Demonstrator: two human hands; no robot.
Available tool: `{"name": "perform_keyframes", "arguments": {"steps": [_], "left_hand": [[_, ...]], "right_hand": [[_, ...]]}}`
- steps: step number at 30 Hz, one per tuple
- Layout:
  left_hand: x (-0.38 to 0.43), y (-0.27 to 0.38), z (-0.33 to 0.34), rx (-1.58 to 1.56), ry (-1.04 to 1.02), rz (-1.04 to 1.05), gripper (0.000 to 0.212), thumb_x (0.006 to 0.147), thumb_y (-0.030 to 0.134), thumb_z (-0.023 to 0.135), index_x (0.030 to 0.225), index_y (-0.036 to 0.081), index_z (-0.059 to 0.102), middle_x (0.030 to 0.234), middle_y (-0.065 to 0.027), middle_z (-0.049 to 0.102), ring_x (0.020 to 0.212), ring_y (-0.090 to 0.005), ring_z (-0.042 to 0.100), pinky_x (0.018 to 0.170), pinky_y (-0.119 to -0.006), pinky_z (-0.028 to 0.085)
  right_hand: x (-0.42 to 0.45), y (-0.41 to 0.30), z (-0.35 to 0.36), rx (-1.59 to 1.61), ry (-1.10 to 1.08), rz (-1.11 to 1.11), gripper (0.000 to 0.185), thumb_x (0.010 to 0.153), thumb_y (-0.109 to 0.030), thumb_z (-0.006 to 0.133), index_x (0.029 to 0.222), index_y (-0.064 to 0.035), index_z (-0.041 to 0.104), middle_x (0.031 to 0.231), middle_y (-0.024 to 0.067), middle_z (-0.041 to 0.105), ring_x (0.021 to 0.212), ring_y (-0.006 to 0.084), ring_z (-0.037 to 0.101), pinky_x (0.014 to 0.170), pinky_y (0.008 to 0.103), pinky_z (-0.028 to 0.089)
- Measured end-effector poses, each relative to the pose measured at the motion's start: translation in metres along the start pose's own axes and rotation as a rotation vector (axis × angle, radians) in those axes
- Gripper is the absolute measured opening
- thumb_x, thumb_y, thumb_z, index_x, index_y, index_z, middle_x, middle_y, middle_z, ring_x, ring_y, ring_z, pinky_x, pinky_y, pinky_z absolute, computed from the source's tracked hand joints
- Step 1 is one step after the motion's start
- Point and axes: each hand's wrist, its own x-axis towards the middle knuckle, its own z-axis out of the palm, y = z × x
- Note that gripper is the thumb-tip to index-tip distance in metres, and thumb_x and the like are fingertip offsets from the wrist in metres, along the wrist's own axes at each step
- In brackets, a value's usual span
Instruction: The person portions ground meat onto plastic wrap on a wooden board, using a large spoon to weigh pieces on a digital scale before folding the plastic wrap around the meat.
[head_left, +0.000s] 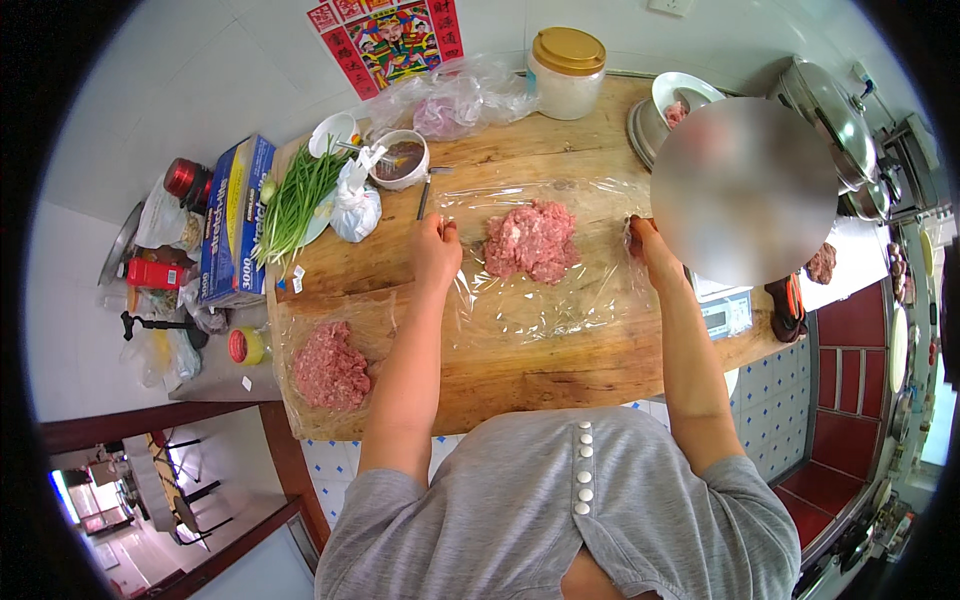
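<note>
A mound of raw minced meat (531, 241) rests near the middle of a sheet of clear plastic film (517, 319), which lies spread over the wooden table (540, 375). At the film's left edge, my left hand (437, 247) pinches it between thumb and fingers. My right hand (654, 247) grips the opposite edge, where the film is bunched up. Left of my left forearm sits a second mound of minced meat (334, 367) on its own piece of film. A dark-handled tool (424, 196) lies just beyond my left hand.
At the left stand a blue plastic-wrap box (238, 217), green chives (304, 191), a tied plastic bag (355, 202) and a bowl of dark sauce (400, 161). A gold-lidded jar (568, 73) stands at the back. A scale (724, 315) is right of my right arm, partly behind a blurred patch.
</note>
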Motion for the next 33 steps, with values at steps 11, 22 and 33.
{"name": "perform_keyframes", "arguments": {"steps": [11,22,33], "left_hand": [[-0.012,-0.009,0.009,-0.078,-0.129,-0.079,0.024,0.089,0.018,0.053,0.073,0.001,0.049,0.056,-0.0097,0.050,0.046,-0.0202,0.048,0.045,-0.035,0.037],[-0.017,0.018,0.007,-0.533,-0.240,-0.404,0.024,0.095,0.025,0.043,0.091,0.007,0.058,0.056,-0.0002,0.044,0.036,-0.0097,0.035,0.030,-0.026,0.027],[-0.017,0.015,0.004,-0.684,-0.265,-0.441,0.024,0.095,0.029,0.044,0.091,0.008,0.054,0.058,-0.0003,0.044,0.040,-0.0088,0.035,0.034,-0.025,0.029]], "right_hand": [[-0.006,-0.019,0.006,-0.136,-0.063,0.162,0.039,0.083,-0.036,0.067,0.063,-0.0060,0.050,0.050,-0.0007,0.041,0.040,0.0097,0.032,0.038,0.0273,0.020],[0.005,-0.010,0.002,-0.016,-0.142,0.309,0.035,0.078,-0.036,0.073,0.068,-0.0064,0.056,0.053,-0.0012,0.044,0.041,0.0096,0.033,0.038,0.0267,0.023],[0.009,-0.015,0.003,0.010,-0.086,0.467,0.070,0.083,-0.063,0.048,0.094,0.0050,0.061,0.063,0.0049,0.052,0.048,0.0148,0.043,0.041,0.0288,0.031]]}}
